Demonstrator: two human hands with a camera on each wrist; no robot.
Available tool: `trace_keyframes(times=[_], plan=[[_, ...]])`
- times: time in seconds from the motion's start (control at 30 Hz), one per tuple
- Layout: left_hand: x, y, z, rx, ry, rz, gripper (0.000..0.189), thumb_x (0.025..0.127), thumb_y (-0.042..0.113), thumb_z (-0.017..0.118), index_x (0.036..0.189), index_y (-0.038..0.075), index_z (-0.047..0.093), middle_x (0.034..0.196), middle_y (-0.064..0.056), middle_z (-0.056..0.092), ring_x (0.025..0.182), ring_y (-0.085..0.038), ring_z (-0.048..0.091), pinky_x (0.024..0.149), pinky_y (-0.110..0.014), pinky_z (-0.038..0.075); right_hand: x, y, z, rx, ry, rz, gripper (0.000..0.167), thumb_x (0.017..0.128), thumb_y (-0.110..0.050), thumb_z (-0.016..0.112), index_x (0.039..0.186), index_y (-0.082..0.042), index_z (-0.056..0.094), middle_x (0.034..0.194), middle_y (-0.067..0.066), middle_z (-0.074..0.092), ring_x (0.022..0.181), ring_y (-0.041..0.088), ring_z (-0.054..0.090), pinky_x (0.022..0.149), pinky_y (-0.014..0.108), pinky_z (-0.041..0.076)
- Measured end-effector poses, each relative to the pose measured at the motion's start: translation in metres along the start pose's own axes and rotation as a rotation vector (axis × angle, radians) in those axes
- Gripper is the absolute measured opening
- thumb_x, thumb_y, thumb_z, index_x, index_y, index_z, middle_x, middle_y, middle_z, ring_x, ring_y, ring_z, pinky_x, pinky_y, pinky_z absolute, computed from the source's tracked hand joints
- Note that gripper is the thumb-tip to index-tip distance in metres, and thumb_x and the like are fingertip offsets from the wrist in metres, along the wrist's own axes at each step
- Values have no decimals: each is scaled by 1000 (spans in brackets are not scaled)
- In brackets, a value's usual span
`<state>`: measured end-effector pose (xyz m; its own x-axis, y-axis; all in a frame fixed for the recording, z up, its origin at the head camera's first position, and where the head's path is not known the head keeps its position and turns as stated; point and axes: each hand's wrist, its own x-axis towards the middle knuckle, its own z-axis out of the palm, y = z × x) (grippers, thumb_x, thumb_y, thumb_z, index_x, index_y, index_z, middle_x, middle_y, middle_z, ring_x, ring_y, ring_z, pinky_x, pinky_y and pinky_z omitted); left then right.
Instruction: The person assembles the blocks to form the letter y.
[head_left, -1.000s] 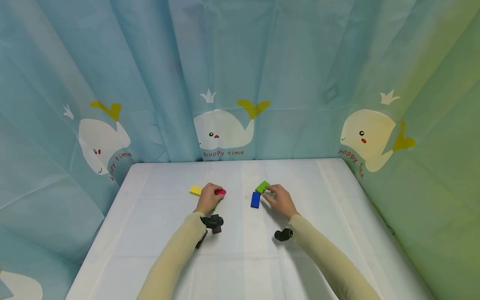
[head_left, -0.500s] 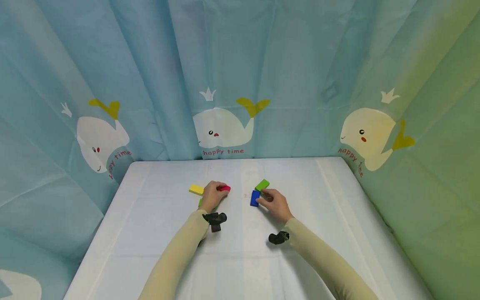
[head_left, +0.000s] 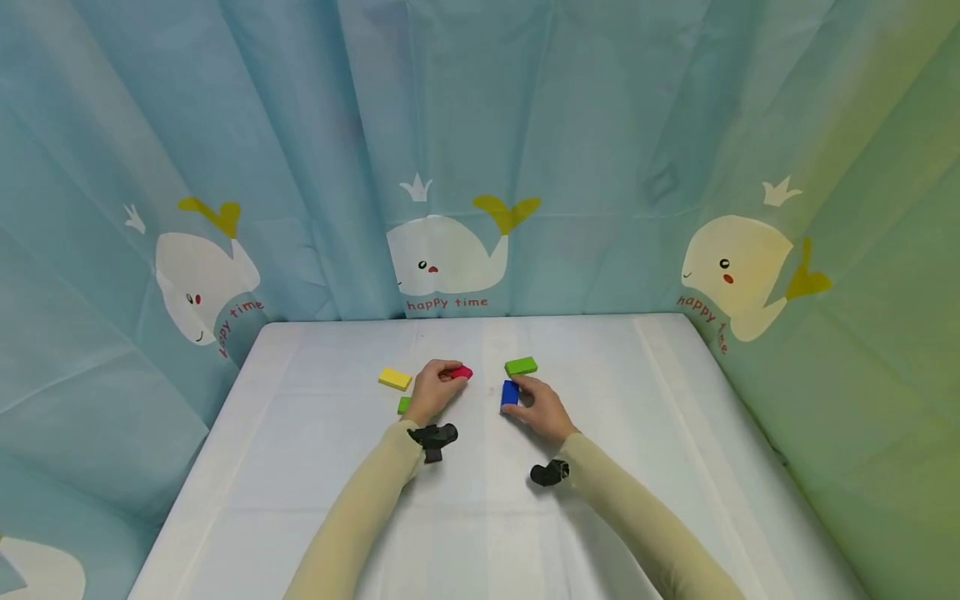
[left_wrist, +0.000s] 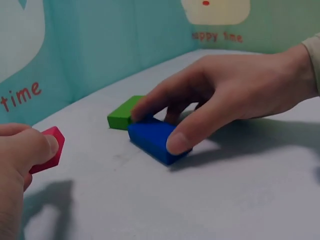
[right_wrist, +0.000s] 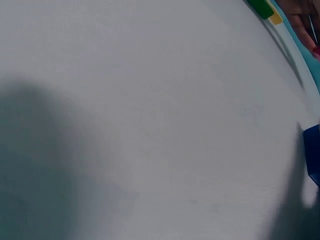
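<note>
In the head view my left hand [head_left: 432,393] pinches a red block [head_left: 462,372] between thumb and fingers. The left wrist view shows this red block [left_wrist: 51,150] raised off the table, its shadow below. My right hand [head_left: 546,412] grips a blue block [head_left: 509,397], thumb on the near end and index finger at the far end. That blue block [left_wrist: 156,139] looks flat and rectangular in the left wrist view. Just behind it lies a green block [head_left: 521,366]. Only an edge of the blue block [right_wrist: 313,154] shows in the right wrist view.
A yellow block [head_left: 394,379] lies left of my left hand, with a second green block [head_left: 404,405] partly hidden by that hand. A dark block-like shape [head_left: 432,456] shows beside the left wrist. The white table [head_left: 480,533] ends at a blue whale-print curtain [head_left: 615,167].
My left hand has carried the red block to the right and away from me. My right hand has moved from the green block to the blue one. The green block has turned.
</note>
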<state>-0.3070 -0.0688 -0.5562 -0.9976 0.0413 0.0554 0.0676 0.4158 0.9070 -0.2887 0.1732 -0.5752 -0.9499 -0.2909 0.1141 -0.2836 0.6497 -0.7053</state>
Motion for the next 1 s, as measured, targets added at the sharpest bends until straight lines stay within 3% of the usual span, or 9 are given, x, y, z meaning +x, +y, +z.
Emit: trace_keyframes(times=[0.17, 0.43, 0.7, 1.0], plan=[[2, -2, 6, -25, -12, -2, 34, 88, 17, 72, 122, 10, 68, 115, -5, 60, 97, -17, 57, 88, -33, 50, 9, -2, -1, -60, -62, -19, 64, 85, -28, 77, 139, -3, 54, 138, 19, 52, 129, 37, 47, 106, 50, 38], [-1, 6, 18, -64, -49, 44, 33, 88, 12, 66, 121, 11, 68, 116, -4, 59, 98, -18, 56, 88, -34, 49, 26, 3, 6, -175, 141, 24, 51, 91, -31, 70, 129, 3, 61, 125, 22, 57, 118, 38, 52, 103, 49, 40], [-2, 7, 26, -36, -31, 74, 32, 89, 13, 67, 121, 10, 68, 114, -4, 60, 98, -17, 56, 88, -33, 48, 28, 3, 0, -211, 28, -20, 68, 86, -32, 76, 138, 4, 51, 136, 23, 48, 128, 41, 43, 107, 51, 35], [-4, 14, 37, -44, -47, 76, 33, 89, 12, 68, 122, 10, 68, 116, -5, 59, 99, -16, 57, 88, -32, 49, 33, 13, -1, -170, 152, 26, 67, 86, -34, 76, 134, 6, 54, 132, 27, 50, 124, 41, 46, 107, 51, 35]])
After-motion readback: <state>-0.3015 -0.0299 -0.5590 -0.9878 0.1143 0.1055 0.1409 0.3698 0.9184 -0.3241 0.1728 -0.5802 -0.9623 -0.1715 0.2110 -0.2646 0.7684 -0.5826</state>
